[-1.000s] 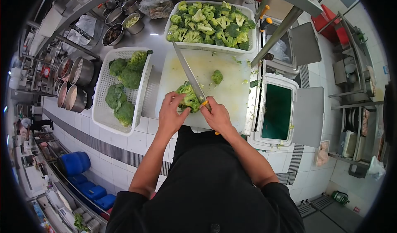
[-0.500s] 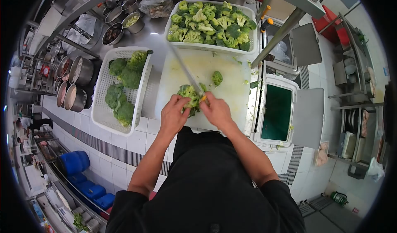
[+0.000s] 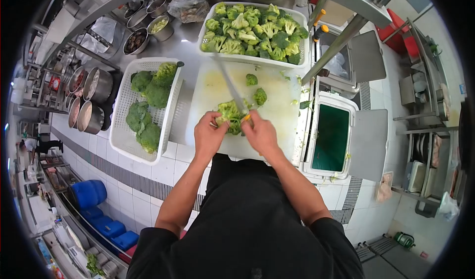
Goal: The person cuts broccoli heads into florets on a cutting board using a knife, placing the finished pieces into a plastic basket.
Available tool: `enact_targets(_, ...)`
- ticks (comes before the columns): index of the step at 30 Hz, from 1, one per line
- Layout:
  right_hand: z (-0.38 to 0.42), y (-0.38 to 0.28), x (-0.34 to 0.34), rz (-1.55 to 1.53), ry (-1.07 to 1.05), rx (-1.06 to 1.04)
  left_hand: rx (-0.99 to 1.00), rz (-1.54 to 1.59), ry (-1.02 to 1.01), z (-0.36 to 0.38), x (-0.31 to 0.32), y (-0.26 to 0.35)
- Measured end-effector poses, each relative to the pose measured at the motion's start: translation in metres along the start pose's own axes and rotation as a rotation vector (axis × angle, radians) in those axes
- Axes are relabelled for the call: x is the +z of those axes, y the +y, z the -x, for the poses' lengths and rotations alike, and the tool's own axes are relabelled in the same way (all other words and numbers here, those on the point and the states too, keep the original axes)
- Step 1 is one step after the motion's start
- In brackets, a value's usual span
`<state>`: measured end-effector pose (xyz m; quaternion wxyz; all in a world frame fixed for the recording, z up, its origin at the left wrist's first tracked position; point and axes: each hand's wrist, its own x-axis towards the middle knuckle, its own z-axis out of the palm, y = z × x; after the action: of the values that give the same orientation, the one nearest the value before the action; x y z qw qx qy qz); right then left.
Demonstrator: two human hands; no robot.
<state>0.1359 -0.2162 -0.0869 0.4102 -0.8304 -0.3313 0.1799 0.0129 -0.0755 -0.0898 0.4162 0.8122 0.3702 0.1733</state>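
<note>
My right hand (image 3: 259,134) grips a long knife (image 3: 230,85) by its yellow handle, and the blade points up and to the left. Under my left hand's (image 3: 210,135) fingertips is a broccoli head (image 3: 229,111), held on the white cutting board (image 3: 208,86). The blade is against the right side of that head. Two cut broccoli florets (image 3: 260,96) lie on the board beyond the knife. Behind the board stands a white basket (image 3: 255,58) full of cut florets. A second white basket (image 3: 118,125) at the left holds several whole heads.
A white bin (image 3: 346,135) with green inside stands right of the board. Metal bowls (image 3: 135,41) and a plastic bag (image 3: 188,8) sit at the back left. A metal post (image 3: 336,49) rises at the back right. Another person (image 3: 42,147) is far left.
A second small floret now lies on the board, above the first. The knife and both hands have shifted slightly to the right.
</note>
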Motion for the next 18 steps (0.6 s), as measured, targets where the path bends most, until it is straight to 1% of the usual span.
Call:
enact_targets(1, 0.003, -0.005, -0.004, -0.036, 0.065, 0.067, -0.059, 0.083, 0.015, -0.001, 0.001, -0.004)
enact_targets(2, 0.003, -0.007, -0.008, -0.037, 0.062, 0.064, -0.111, 0.167, 0.031, -0.006, 0.0, -0.003)
enact_targets(3, 0.002, -0.008, -0.013, -0.074, 0.038, 0.093, -0.109, 0.165, 0.034, -0.009, -0.002, -0.002)
enact_targets(5, 0.003, -0.009, -0.012, -0.11, 0.016, 0.121, -0.399, 0.354, -0.077, -0.014, -0.007, 0.001)
enact_targets(6, 0.007, -0.007, -0.006, -0.083, -0.012, 0.082, -0.397, 0.354, -0.076, -0.018, -0.01, 0.0)
enact_targets(8, 0.008, -0.003, 0.004, -0.056, -0.04, 0.044, -0.374, 0.006, -0.215, -0.024, -0.018, 0.002)
enact_targets(9, 0.008, -0.001, 0.009, -0.053, -0.037, 0.048, -0.373, 0.005, -0.215, -0.02, -0.021, 0.008)
enact_targets(11, 0.005, 0.0, 0.012, -0.052, -0.035, 0.052, 0.139, -0.18, 0.008, -0.006, -0.028, 0.021)
enact_targets(12, 0.003, 0.0, 0.01, -0.067, -0.04, 0.047, 0.139, -0.181, 0.006, -0.006, -0.028, 0.02)
enact_targets(14, 0.002, -0.001, 0.008, -0.082, -0.048, 0.045, 0.396, -0.304, -0.144, -0.006, -0.03, 0.015)
enact_targets(15, 0.001, -0.003, 0.007, -0.079, -0.053, 0.033, 0.395, -0.305, -0.143, -0.007, -0.029, 0.009)
enact_targets(17, 0.002, -0.01, 0.0, -0.076, -0.048, 0.022, 0.284, -0.205, -0.153, -0.013, -0.025, 0.004)
enact_targets(18, 0.005, -0.016, -0.006, -0.091, -0.007, 0.012, 0.287, -0.202, -0.154, -0.013, -0.023, 0.005)
